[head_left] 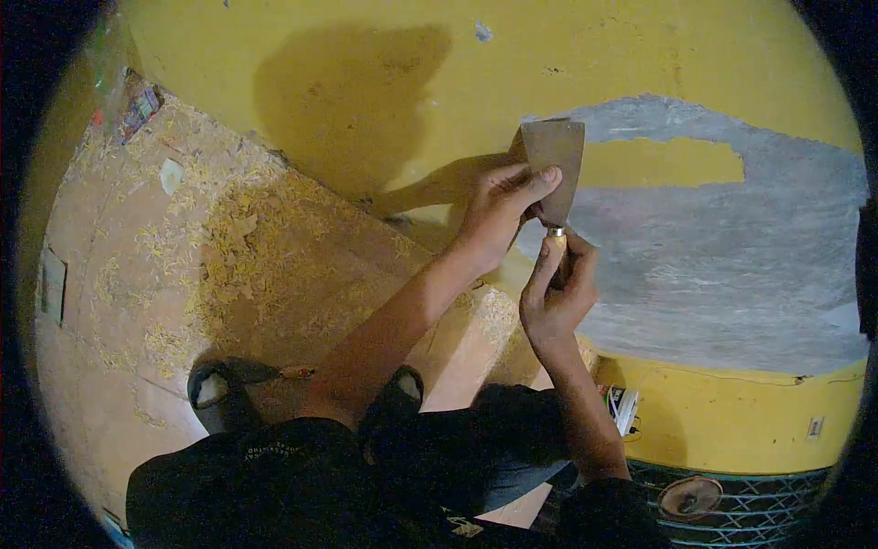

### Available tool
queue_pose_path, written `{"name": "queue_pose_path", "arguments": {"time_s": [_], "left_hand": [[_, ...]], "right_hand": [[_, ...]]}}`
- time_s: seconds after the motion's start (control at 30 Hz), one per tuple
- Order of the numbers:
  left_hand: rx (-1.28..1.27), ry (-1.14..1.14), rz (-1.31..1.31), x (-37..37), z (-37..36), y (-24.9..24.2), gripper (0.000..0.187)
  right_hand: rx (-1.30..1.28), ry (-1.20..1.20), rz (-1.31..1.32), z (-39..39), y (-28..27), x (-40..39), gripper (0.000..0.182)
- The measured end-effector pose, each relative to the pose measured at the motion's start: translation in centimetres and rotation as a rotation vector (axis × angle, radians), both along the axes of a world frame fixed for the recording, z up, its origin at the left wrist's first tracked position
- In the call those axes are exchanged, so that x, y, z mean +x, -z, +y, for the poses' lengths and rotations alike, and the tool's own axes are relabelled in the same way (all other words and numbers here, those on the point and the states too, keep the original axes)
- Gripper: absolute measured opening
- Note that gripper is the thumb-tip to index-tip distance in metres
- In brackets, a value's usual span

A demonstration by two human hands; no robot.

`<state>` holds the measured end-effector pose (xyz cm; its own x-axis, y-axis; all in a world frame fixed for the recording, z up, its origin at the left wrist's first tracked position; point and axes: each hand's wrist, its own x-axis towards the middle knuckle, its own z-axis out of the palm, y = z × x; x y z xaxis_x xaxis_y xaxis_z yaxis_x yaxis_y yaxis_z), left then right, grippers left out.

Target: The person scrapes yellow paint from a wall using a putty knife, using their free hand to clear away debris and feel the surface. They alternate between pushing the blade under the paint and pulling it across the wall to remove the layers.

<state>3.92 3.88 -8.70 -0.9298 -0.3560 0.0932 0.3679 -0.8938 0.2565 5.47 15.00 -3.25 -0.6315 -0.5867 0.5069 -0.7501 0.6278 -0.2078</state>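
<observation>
In front of the wall I hold a putty knife [560, 156] upright, its wide metal blade at the top. My left hand [498, 215] is closed on the blade from the left, thumb flat on its face and the other fingers mostly hidden behind it. My right hand [560, 288] grips the light-coloured handle just below the metal collar. Behind the blade is a yellow painted wall [549, 46] with a large bare grey patch [704, 247], and a strip of yellow paint [663, 163] remains inside that patch.
Curled yellow paint shavings [251, 242] cover much of the brown floor [119, 316]. A small tool with a reddish handle [297, 372] lies between my feet. At right are a white tub [622, 410], a wall socket [815, 427] and green lattice [759, 508] with a round object [690, 497].
</observation>
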Motion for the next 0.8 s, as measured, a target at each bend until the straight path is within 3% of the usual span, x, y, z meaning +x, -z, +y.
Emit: {"name": "queue_pose_path", "arguments": {"time_s": [0.3,0.37,0.47,0.5,0.6,0.8], "left_hand": [[-0.014,-0.017,-0.059,-0.4,-0.1,0.1,0.021],[-0.140,-0.002,-0.142,-0.3,-0.7,0.2,0.022],[-0.011,-0.067,-0.012,-0.1,-1.3,-0.3,0.024],[0.023,-0.095,-0.081,-0.3,-0.2,-0.6,0.023],[-0.092,-0.049,-0.107,-0.4,0.3,0.6,0.023],[-0.048,-0.045,-0.057,0.0,0.1,-0.2,0.025]], "right_hand": [[-0.064,-0.049,-0.056,-0.5,-0.1,-0.2,0.027],[-0.015,-0.043,-0.024,-1.5,-0.8,-0.3,0.027],[0.041,0.000,-0.014,-0.7,-1.1,0.3,0.027],[0.033,-0.006,-0.032,-0.8,-0.9,0.0,0.027],[-0.019,-0.085,0.008,0.2,0.3,-0.8,0.027],[0.074,0.022,-0.047,-0.4,-1.5,0.6,0.025]]}}
